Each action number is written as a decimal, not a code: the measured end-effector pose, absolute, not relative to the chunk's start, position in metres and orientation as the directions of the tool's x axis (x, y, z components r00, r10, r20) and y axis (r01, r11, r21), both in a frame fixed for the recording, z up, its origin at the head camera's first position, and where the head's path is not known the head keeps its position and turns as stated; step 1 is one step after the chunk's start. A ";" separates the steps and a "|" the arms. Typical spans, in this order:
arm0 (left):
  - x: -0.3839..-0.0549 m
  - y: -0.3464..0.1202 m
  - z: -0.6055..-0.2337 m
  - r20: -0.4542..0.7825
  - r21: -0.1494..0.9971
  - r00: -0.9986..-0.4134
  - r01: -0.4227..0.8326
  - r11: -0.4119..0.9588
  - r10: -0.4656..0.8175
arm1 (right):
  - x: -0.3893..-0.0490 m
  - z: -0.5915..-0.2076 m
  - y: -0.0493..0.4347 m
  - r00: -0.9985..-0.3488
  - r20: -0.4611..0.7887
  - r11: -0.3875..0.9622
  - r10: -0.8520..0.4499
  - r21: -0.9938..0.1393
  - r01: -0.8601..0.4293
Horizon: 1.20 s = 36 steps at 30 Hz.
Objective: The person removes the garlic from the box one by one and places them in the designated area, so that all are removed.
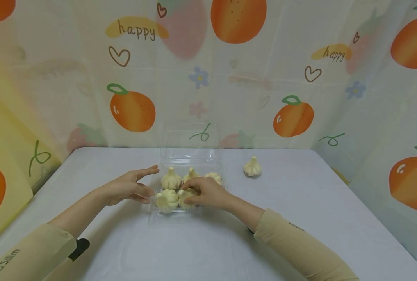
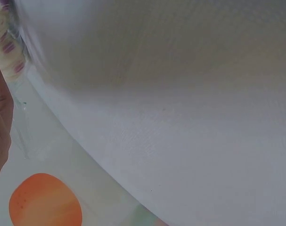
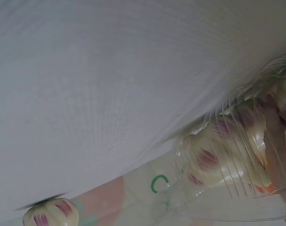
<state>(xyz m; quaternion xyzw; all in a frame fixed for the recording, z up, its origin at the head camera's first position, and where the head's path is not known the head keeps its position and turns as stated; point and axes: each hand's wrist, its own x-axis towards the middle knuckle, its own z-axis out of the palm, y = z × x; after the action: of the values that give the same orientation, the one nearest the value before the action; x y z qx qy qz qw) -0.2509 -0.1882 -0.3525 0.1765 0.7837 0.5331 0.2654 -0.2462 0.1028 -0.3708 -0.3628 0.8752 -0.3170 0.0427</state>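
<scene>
A clear plastic clamshell box [image 1: 151, 208] lies with several garlic bulbs in two rows inside. My right hand [image 1: 210, 193] reaches over its right side, thumb and fingers pinching the front-right garlic bulb [image 1: 184, 200] and partly covering it. At the box's left edge my left hand [image 1: 125, 188] has its fingers spread and holds nothing. Beside the pinched bulb is the front-left bulb [image 1: 167, 200], and behind that stands another bulb [image 1: 171, 179]. Purple-streaked bulbs [image 3: 211, 160] show through the box wall in the right wrist view.
The transparent lid [image 1: 191, 142] stands raised at the back, against the fruit-print curtain [image 1: 180, 105]. One loose garlic bulb [image 1: 252, 168] sits on the white table [image 1: 289, 187] to the right of the box.
</scene>
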 end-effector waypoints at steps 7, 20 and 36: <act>-0.250 -0.187 -0.351 -0.230 0.924 -0.800 -0.001 0.382 0.554 | -0.245 -0.370 0.103 -0.741 0.156 0.532 -0.653 -0.602 -0.595; -0.251 -0.187 -0.352 -0.225 0.924 -0.801 0.007 0.383 0.555 | -0.243 -0.368 0.103 -0.737 0.205 0.516 -0.644 -0.595 -0.617; -0.251 -0.186 -0.351 -0.221 0.919 -0.802 0.020 0.394 0.555 | -0.242 -0.367 0.106 -0.777 0.311 0.508 -0.547 -0.615 -0.603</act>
<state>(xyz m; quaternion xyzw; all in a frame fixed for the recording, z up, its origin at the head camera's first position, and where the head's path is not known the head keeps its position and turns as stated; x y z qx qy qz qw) -0.2507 -0.1857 -0.3511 0.1810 0.7943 0.5197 0.2575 -0.2419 0.1062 -0.3667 -0.3315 0.8674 -0.3692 -0.0382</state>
